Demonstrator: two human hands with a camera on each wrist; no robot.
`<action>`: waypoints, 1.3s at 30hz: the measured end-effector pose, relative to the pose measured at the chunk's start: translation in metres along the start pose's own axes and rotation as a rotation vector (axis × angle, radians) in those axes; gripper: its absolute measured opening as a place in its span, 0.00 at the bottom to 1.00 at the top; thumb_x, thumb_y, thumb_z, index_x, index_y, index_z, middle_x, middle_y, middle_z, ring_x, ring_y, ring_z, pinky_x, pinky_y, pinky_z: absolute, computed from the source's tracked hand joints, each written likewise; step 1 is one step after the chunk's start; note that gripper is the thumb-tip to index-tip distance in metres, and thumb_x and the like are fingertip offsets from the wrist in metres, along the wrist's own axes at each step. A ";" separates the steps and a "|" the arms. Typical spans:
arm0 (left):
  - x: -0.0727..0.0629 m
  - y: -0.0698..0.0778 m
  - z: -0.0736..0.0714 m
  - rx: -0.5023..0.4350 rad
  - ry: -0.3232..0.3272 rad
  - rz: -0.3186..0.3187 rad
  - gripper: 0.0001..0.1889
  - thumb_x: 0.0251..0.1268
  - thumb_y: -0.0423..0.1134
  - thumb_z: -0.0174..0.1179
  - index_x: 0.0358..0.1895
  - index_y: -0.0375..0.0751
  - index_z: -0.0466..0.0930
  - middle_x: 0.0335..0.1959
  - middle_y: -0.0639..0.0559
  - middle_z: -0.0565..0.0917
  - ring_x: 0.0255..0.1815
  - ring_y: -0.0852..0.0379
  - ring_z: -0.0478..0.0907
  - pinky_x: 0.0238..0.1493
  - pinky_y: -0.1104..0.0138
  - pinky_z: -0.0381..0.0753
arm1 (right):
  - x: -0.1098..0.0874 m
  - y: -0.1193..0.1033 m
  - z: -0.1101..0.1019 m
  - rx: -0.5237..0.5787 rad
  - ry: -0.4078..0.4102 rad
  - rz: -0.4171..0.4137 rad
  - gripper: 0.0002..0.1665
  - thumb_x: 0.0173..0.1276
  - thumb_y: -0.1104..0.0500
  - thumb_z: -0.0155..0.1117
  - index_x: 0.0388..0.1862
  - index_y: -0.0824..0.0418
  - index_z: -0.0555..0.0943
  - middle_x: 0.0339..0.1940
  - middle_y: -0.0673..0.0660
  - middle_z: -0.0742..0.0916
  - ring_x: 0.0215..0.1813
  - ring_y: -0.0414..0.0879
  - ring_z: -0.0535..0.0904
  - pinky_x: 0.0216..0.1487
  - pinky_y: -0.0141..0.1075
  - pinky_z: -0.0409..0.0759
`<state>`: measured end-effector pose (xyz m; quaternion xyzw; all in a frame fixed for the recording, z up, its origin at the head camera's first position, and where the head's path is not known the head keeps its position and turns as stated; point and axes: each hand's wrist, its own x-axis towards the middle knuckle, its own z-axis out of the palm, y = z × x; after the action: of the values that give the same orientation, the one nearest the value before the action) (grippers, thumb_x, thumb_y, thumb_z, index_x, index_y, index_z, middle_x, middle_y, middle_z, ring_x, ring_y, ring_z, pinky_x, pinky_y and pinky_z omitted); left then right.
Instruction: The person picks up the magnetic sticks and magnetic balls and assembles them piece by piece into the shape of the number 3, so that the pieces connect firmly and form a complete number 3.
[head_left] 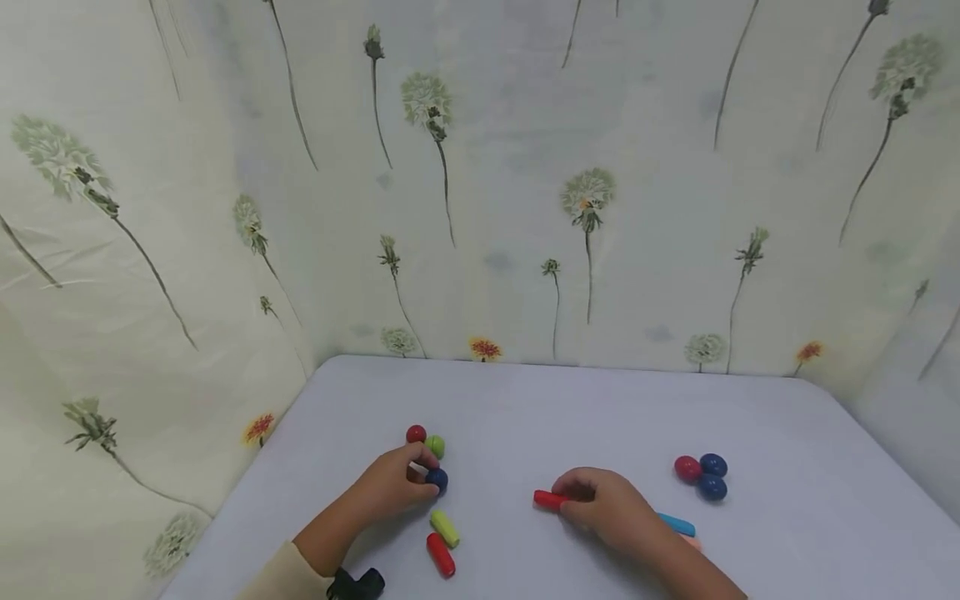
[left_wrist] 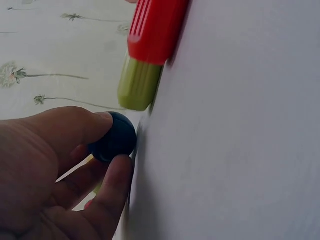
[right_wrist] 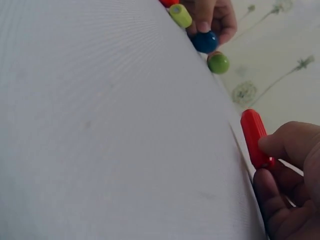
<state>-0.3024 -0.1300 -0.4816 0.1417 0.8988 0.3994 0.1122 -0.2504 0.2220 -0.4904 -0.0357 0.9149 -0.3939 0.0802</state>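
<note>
Head camera: pinched blue ball (head_left: 437, 481) with left hand (head_left: 396, 482), red peg (head_left: 548, 500) with right hand (head_left: 606, 505), right of blue ball; likely needed light touch, sparing green ball (head_left: 435, 447) just beyond blue ball.

6 balls (head_left: 687, 468) — 3 blu, 2 red, 1 grn — plus 4 sticks (head_left: 440, 555) & 1 part-hidden peach pc (head_left: 693, 542).
</note>
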 end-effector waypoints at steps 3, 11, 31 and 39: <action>0.001 0.001 0.002 0.003 -0.009 0.016 0.16 0.61 0.37 0.76 0.50 0.49 0.82 0.47 0.50 0.84 0.47 0.53 0.81 0.45 0.60 0.86 | 0.002 -0.002 0.001 -0.002 0.003 0.003 0.12 0.64 0.56 0.78 0.45 0.45 0.89 0.44 0.44 0.88 0.49 0.44 0.80 0.56 0.48 0.84; 0.010 0.015 0.016 -0.016 -0.046 0.017 0.15 0.62 0.39 0.76 0.48 0.52 0.82 0.46 0.52 0.85 0.47 0.53 0.82 0.49 0.57 0.87 | 0.002 -0.001 0.002 -0.011 0.024 -0.001 0.11 0.65 0.55 0.77 0.45 0.44 0.88 0.44 0.44 0.88 0.49 0.43 0.80 0.55 0.46 0.84; 0.023 0.049 0.046 -0.017 -0.111 0.008 0.13 0.63 0.39 0.76 0.45 0.55 0.82 0.48 0.57 0.86 0.46 0.57 0.81 0.51 0.58 0.88 | 0.006 0.000 0.005 0.046 0.071 0.018 0.10 0.66 0.57 0.77 0.45 0.47 0.88 0.43 0.45 0.90 0.46 0.42 0.82 0.54 0.46 0.84; 0.028 0.063 0.057 0.008 -0.134 0.018 0.13 0.62 0.41 0.76 0.45 0.56 0.82 0.46 0.60 0.85 0.46 0.59 0.81 0.50 0.60 0.88 | 0.006 -0.001 0.005 0.029 0.072 0.029 0.09 0.66 0.56 0.77 0.45 0.46 0.89 0.43 0.44 0.90 0.48 0.43 0.82 0.60 0.52 0.82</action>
<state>-0.3000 -0.0413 -0.4745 0.1764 0.8896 0.3865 0.1679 -0.2555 0.2174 -0.4936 -0.0070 0.9118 -0.4071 0.0534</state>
